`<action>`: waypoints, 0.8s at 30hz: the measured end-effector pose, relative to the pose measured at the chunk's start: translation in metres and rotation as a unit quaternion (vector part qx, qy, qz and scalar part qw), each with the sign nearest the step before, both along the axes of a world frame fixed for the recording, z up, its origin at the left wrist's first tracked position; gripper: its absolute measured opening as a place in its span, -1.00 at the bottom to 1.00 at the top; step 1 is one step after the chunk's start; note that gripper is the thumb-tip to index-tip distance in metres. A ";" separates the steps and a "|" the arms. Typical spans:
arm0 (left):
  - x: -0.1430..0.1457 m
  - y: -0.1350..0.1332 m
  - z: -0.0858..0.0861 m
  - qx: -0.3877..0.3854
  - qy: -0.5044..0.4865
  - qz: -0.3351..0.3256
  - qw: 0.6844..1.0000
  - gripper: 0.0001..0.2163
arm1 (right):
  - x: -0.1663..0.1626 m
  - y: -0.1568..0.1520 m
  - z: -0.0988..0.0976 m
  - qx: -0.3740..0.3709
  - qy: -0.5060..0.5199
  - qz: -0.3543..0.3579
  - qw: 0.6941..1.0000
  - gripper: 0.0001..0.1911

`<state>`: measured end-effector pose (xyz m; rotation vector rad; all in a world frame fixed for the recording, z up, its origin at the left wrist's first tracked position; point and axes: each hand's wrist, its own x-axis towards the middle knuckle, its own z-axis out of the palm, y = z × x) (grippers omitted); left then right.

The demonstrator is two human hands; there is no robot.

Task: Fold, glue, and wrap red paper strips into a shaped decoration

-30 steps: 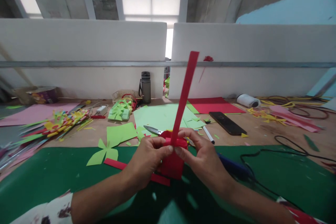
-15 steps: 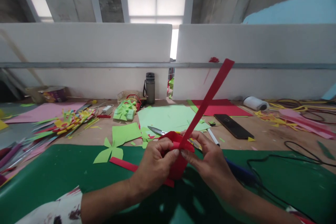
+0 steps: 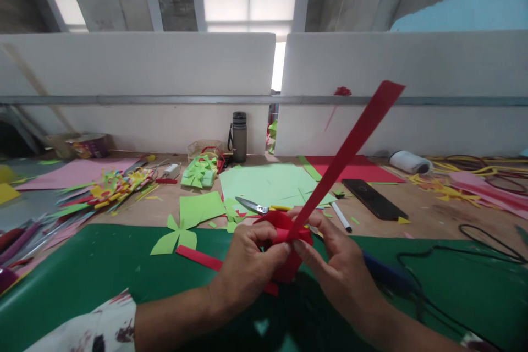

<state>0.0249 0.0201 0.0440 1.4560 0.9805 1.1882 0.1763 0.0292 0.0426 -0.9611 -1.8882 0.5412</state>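
Between my hands is a small red paper box (image 3: 287,268) with a folded rim. A long red paper strip (image 3: 348,151) rises from its rim, slanting up to the right. My left hand (image 3: 247,261) pinches the rim and the strip's lower end from the left, thumb in front. On the other side, my right hand (image 3: 336,256) grips the rim beside the strip, thumb in front and fingers behind. The box's far side is partly hidden by my fingers. Another red strip (image 3: 198,258) lies on the green mat (image 3: 136,275), passing under my left hand.
Behind my hands lie scissors (image 3: 251,205), light green sheets (image 3: 264,179), a marker (image 3: 341,216) and a phone (image 3: 374,198). A green paper leaf shape (image 3: 177,235) rests at the mat's edge. A dark blue tool (image 3: 388,274) with a black cord is at right; a bottle (image 3: 239,137) stands behind.
The red strip has tilted further right and its free end now reaches nearer me. Both hands keep their hold on the box; the whole view has shifted slightly.
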 end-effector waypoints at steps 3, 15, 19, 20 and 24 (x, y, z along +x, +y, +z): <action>0.001 -0.002 -0.001 -0.028 -0.032 0.011 0.999 -0.90 | -0.001 -0.003 -0.002 0.016 -0.012 -0.002 1.000 -0.89; 0.002 0.001 -0.004 -0.091 -0.075 0.041 0.992 -0.77 | 0.005 0.003 -0.008 0.089 -0.028 -0.043 0.995 -0.95; 0.001 0.001 -0.006 -0.114 -0.067 0.059 0.990 -0.78 | 0.004 0.002 -0.008 0.094 -0.037 -0.037 0.994 -0.93; 0.001 0.001 -0.006 -0.113 -0.063 0.064 0.990 -0.78 | 0.004 0.002 -0.008 0.095 -0.036 -0.034 0.994 -0.93; 0.002 -0.001 -0.005 -0.095 -0.039 0.068 0.992 -0.80 | 0.003 0.001 -0.007 0.102 -0.031 -0.027 0.994 -0.89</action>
